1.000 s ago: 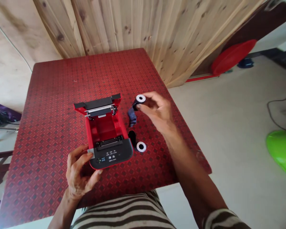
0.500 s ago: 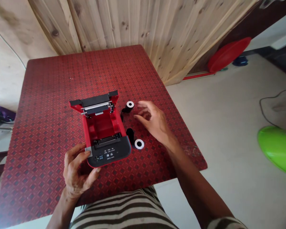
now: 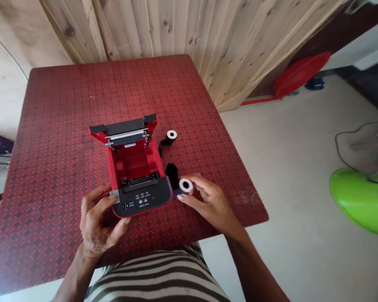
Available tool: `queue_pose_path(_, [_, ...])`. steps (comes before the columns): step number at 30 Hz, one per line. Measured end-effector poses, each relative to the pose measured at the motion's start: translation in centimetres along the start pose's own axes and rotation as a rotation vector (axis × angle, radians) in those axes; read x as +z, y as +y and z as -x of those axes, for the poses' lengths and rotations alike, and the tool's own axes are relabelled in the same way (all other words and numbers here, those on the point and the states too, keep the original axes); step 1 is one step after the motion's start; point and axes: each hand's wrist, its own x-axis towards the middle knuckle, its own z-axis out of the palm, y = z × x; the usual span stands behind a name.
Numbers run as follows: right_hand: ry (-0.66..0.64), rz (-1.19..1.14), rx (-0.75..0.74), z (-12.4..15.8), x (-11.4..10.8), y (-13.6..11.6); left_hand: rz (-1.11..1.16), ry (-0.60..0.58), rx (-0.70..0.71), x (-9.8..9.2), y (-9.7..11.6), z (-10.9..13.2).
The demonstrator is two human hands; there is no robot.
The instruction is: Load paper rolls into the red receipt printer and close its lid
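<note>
My right hand [image 3: 208,205] is moving off the upper roll and closing on the lower roll [image 3: 185,186]: that is the change. The upper roll [image 3: 171,135], which I was pinching a moment ago, is lying on the table by itself, and my fingers are now curling narrowly around the lower roll's white core, the thumb on the near side and the fingertips on the far side. My left hand [image 3: 97,220] is staying on the printer [image 3: 141,201], gripping its near corner with the thumb over the small grey tab and the fingers curled underneath. The printer is sitting on the red patterned table [image 3: 66,96] just in front of me, with its lid [image 3: 122,128] standing open at the far end and its red compartment showing nothing inside. A loop of black ribbon [image 3: 172,174] is lying between the lower roll and the printer's side, almost touching it. Another strip is trailing from the upper roll, but I cannot tell whether the two rolls are joined. My striped shirt [image 3: 157,281] is showing at the bottom, and a wooden wall [image 3: 151,29] is rising beyond the table.
</note>
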Motion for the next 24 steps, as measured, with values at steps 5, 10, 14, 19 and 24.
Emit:
queue_pose_path(5, [-0.334,-0.242,-0.220,2.2,-5.6,-5.8,-0.017,-0.001,0.024,0.0,0.3,-0.1])
queue_pose_path(10, [-0.609,0.174,-0.377,-2.6,-3.9,-9.4,-0.039,-0.015,0.016,-0.2,0.5,0.1])
queue_pose_path(14, [-0.366,0.559,-0.491,-7.6,1.2,-10.1,-0.019,-0.043,0.017,-0.4,0.5,0.3])
queue_pose_path(19, [-0.308,0.989,-0.629,-8.9,5.2,-10.1,-0.015,-0.037,0.017,-0.3,0.5,0.5])
queue_pose_path(24, [-0.321,1.113,-0.552,-9.4,6.7,-10.4,0.015,-0.047,-0.010,-0.1,0.6,0.7])
